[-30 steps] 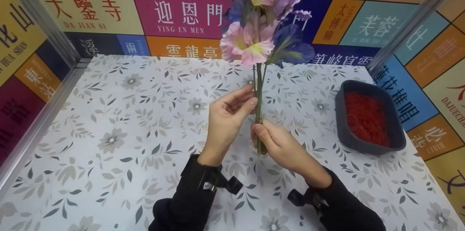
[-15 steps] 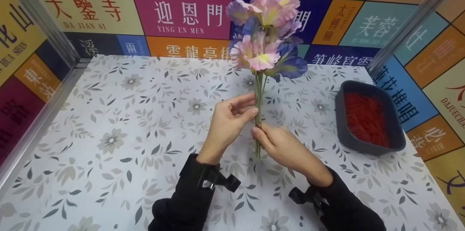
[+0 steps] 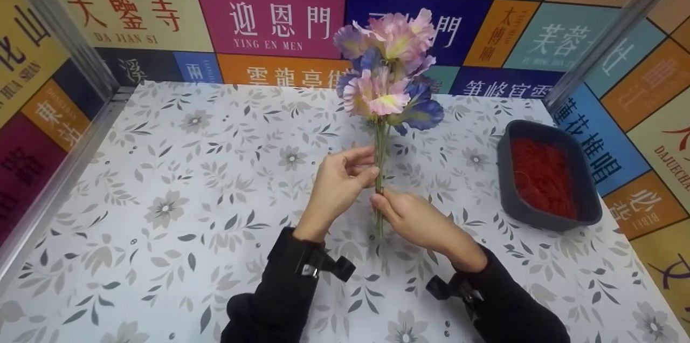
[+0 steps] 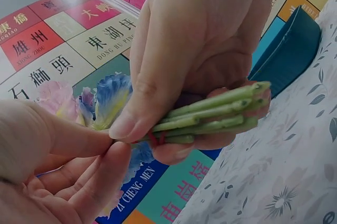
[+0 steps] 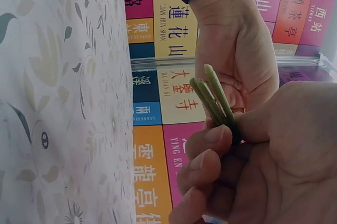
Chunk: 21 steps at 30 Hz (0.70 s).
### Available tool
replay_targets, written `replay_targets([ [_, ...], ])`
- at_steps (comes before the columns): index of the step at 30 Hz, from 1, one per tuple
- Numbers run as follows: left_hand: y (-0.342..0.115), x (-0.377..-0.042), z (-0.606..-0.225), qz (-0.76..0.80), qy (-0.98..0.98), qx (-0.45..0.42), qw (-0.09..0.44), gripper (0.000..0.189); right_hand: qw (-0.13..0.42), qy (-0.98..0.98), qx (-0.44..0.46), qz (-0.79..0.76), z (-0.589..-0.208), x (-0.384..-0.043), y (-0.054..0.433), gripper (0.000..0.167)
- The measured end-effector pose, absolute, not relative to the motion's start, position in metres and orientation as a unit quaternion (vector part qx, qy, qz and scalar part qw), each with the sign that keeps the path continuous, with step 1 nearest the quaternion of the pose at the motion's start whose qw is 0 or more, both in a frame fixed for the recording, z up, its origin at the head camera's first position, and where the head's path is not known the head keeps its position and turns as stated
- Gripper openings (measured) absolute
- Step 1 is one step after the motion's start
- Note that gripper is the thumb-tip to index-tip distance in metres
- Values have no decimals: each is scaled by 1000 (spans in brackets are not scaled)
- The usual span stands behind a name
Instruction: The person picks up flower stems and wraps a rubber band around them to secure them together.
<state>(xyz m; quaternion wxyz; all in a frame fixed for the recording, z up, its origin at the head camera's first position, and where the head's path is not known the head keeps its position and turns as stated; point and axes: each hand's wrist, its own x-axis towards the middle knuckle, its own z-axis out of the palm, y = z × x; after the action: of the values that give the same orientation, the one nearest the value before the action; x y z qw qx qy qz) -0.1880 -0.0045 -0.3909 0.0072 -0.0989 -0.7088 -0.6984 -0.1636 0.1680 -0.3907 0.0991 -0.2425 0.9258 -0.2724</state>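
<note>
A bunch of artificial flowers (image 3: pixel 380 95), pink-yellow and blue-purple, stands nearly upright between both hands above the table. My right hand (image 3: pixel 418 219) grips the lower green stems (image 4: pixel 221 113), their cut ends sticking out past its fingers. A thin red string (image 4: pixel 158 138) lies across those stems by the right fingers. Just above, my left hand (image 3: pixel 334 184) has thumb and finger pinched together at the stems; whether string is also between them is hidden. In the right wrist view, stem ends (image 5: pixel 213 95) poke out of my right hand (image 5: pixel 253 166), with my left hand (image 5: pixel 237 39) behind.
A dark grey plastic tub (image 3: pixel 593 213) with red stringy material (image 3: pixel 544 176) in it stands at the table's right. The table is covered with a leaf-patterned cloth (image 3: pixel 167 208). Colourful lettered panels (image 3: pixel 269 14) and metal posts (image 3: pixel 75 25) enclose the back and sides.
The flower bunch has come down toward me, its heads dropping from the top of the head view. Both hands have moved slightly, the left one downward, and still hold the stems.
</note>
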Motion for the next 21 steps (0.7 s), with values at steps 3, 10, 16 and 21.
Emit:
replay_targets([
  [3, -6, -190, -394, -685, -721, -100, -4, 37, 115, 923, -244, -275, -394, -165, 169, 34],
  [10, -6, -195, -403, -671, -736, -83, -36, 40, 134, 925, -244, -259, -403, -170, 171, 39],
  [16, -5, -201, -415, -674, -734, -58, -61, 43, 146, 930, -233, -245, -414, -175, 169, 43],
  [21, -4, -207, -428, -682, -727, -44, -73, 43, 148, 932, -234, -233, -421, -180, 168, 41],
])
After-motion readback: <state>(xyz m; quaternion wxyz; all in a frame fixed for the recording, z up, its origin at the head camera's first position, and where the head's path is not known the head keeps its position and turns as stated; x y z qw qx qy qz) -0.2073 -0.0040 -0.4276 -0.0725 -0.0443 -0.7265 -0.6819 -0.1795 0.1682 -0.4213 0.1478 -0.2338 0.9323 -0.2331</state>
